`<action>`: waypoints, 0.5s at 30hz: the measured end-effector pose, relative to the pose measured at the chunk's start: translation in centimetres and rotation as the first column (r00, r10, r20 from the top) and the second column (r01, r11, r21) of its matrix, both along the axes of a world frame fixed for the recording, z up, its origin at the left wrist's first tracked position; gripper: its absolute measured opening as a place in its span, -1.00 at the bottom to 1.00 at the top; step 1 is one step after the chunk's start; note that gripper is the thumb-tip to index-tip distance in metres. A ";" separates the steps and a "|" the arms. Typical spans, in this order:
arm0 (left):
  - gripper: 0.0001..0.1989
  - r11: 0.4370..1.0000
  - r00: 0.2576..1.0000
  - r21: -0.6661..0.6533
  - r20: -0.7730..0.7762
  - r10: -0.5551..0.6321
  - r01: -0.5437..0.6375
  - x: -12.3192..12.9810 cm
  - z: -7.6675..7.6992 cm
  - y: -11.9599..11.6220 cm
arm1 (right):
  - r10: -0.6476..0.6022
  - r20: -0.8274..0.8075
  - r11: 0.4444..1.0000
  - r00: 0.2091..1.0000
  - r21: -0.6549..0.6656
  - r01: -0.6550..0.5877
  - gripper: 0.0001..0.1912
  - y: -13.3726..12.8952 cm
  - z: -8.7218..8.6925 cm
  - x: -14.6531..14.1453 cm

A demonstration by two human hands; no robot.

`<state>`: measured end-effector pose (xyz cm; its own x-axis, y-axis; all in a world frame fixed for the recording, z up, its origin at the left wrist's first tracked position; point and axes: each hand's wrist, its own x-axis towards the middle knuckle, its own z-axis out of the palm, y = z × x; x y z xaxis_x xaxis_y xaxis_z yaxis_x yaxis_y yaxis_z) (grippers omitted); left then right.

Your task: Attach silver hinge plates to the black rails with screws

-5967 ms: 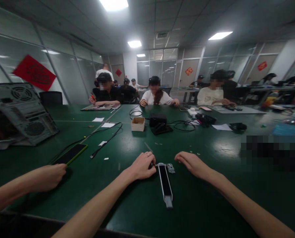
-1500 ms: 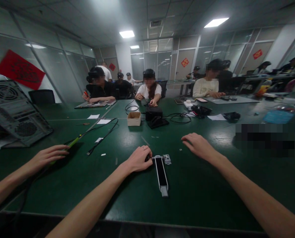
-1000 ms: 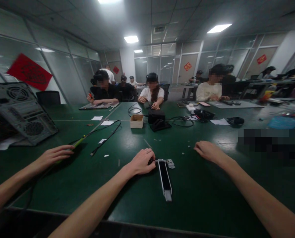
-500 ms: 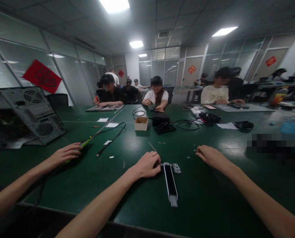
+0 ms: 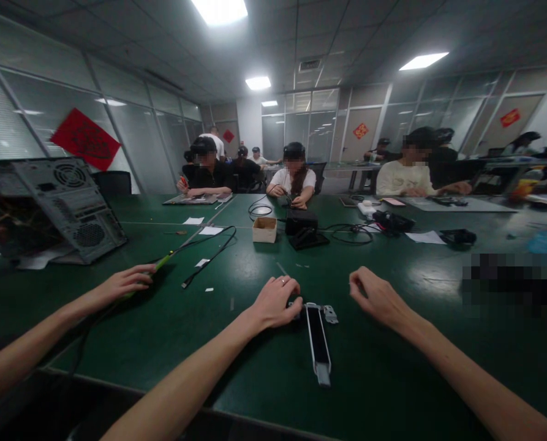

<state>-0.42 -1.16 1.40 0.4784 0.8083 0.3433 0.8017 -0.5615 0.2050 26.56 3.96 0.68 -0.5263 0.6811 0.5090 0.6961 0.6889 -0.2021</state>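
My left hand (image 5: 277, 301) rests on the table with its fingers closed on the left metal end of a slim bracket-like part (image 5: 318, 343). This part has a black strip in a pale frame, a grey tip towards me and a metal plate at its right end. To the right of it, my right hand (image 5: 378, 299) hovers over the table, apart from the part. Its fingers are curled together, and whatever they hold, if anything, is hidden.
At the left, another person's hand (image 5: 133, 280) lies on a bright green tool or handle (image 5: 163, 261). A computer case (image 5: 89, 211) stands behind it. Ahead are a cable (image 5: 209, 260), a small box (image 5: 264, 230) and a black device (image 5: 301, 222). Several people sit across the green table (image 5: 255, 380).
My right hand has moved left, closer to the bracket-like part. My left hand stays on the part's left end. The view has shifted slightly.
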 end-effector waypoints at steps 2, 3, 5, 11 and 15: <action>-0.87 0.998 0.997 0.029 0.040 -0.060 0.059 0.1 0.1 -0.2 | 0.164 -0.032 0.983 0.986 0.089 -0.161 -0.88 -1.7 0.1 -2.1; -0.87 0.994 0.993 0.046 0.050 -0.104 0.102 0.2 0.1 -0.3 | 0.247 -0.039 0.962 0.968 0.134 -0.240 -0.88 -2.6 0.1 -3.1; -0.87 0.978 0.979 0.084 0.051 -0.195 0.190 0.5 0.2 -0.5 | 0.389 -0.026 0.908 0.921 0.183 -0.378 -0.89 -4.1 0.1 -4.8; -0.86 0.944 0.949 0.130 0.054 -0.312 0.303 0.9 0.2 -1.0 | 0.487 -0.078 0.850 0.870 0.269 -0.452 -0.89 -5.2 -0.1 -6.0; -0.85 0.949 0.949 0.084 0.066 -0.310 0.304 0.9 0.2 -1.1 | 0.443 -0.090 0.870 0.892 0.283 -0.403 -0.88 -4.4 0.1 -5.4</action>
